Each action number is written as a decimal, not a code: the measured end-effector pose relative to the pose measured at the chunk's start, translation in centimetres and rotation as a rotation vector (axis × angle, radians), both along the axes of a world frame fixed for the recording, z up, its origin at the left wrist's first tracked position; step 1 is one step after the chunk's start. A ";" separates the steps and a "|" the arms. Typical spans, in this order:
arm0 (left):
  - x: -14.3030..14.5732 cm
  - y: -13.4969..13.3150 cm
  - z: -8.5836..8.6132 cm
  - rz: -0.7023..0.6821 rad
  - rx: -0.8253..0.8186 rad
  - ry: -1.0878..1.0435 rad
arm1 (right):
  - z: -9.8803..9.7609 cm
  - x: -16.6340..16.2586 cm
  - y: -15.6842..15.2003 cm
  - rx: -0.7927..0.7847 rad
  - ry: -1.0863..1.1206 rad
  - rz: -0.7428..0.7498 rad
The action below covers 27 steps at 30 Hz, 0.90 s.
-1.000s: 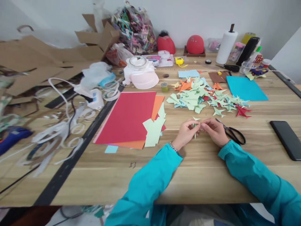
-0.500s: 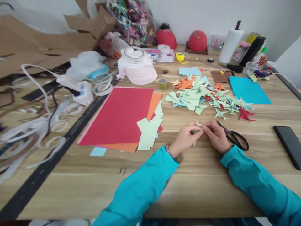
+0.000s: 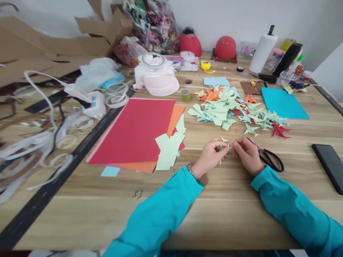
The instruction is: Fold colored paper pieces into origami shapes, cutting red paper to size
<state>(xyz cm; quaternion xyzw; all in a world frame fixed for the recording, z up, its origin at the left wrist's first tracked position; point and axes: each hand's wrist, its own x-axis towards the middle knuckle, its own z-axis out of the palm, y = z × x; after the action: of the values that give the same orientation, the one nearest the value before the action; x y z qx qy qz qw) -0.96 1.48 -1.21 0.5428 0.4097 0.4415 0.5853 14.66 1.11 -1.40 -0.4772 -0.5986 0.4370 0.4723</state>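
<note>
From the head view, my only one, I see both hands out over the wooden table (image 3: 203, 217), a little back from its near edge. My left hand (image 3: 210, 156) has thumb and fingers clamped on a small folded green paper (image 3: 224, 139), whose points stick out above and below the grip. My right hand (image 3: 247, 154) is just beside it, thumb and forefinger drawn close at the paper's side; I cannot tell whether they pinch it. Black-handled scissors (image 3: 271, 160) lie just beyond the right hand, their blades partly hidden behind it, and a phone (image 3: 329, 167) lies toward the table's right edge. Farther toward the far edge, a loose pile of folded papers (image 3: 221, 110), mostly pale green, spreads out, with a red paper star (image 3: 280, 131) at its near right end and a blue sheet (image 3: 284, 102) behind. To the left of my hands, pale green cut pieces (image 3: 168, 153) overlap a large red sheet (image 3: 134, 132). A white-and-pink cap (image 3: 160, 84) sits beyond that sheet, nearer the far edge.
</note>
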 end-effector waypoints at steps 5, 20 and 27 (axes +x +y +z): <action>0.0 0.0 0.0 -0.015 0.063 0.057 | -0.1 0.0 0.1 0.009 -0.034 0.044; 0.1 -0.1 0.0 0.050 0.093 0.070 | 0.3 0.0 0.0 0.022 -0.063 0.060; -0.2 0.1 0.1 0.046 0.147 0.172 | 0.0 0.2 0.1 0.090 -0.180 0.040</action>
<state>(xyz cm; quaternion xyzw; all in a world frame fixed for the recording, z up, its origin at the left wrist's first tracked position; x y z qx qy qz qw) -1.12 1.57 -1.06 0.6107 0.4374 0.4351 0.4964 14.89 1.24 -1.38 -0.4806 -0.6670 0.3746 0.4287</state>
